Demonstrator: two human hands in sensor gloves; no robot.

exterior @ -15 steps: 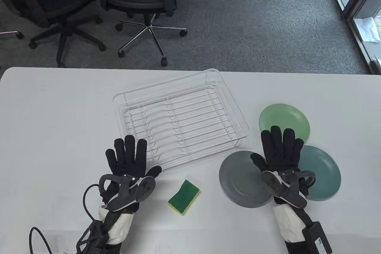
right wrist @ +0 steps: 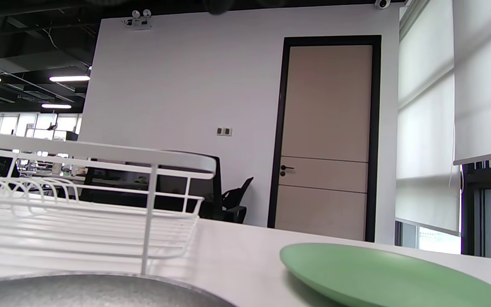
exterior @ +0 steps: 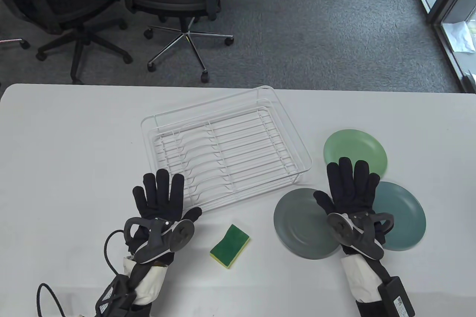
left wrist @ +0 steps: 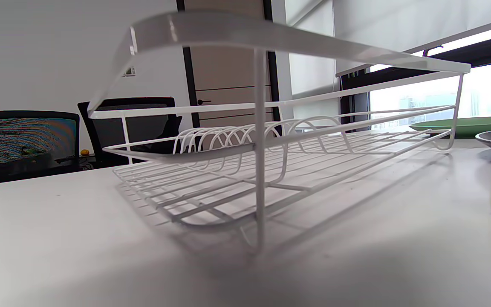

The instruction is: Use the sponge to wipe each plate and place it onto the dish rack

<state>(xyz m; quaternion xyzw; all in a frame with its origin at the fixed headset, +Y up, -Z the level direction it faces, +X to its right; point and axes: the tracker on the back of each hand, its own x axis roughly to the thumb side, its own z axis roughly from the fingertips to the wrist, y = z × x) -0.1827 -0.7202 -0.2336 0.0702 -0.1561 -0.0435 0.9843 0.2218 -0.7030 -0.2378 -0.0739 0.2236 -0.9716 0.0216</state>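
1. Left hand (exterior: 160,198) lies flat and spread on the desk (exterior: 67,146), holding nothing; right hand (exterior: 349,190) rests open over the plates, likely a start pose.
2. Sponge (exterior: 229,245) lies between the hands; grey plate (exterior: 297,226), teal plate (exterior: 403,216) and green plate (exterior: 355,148) sit right of the empty wire dish rack (exterior: 223,149); office chairs (exterior: 178,1) stand beyond, nothing blocking.

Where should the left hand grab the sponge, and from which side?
Likely across its two long sides, coming from above. The sponge lies flat on the table, green face up, yellow layer beneath, clear of the dish rack and the grey plate, so both long edges are free. The left hand, open, is just to its left; thumb and fingers can pinch the yellow side walls.
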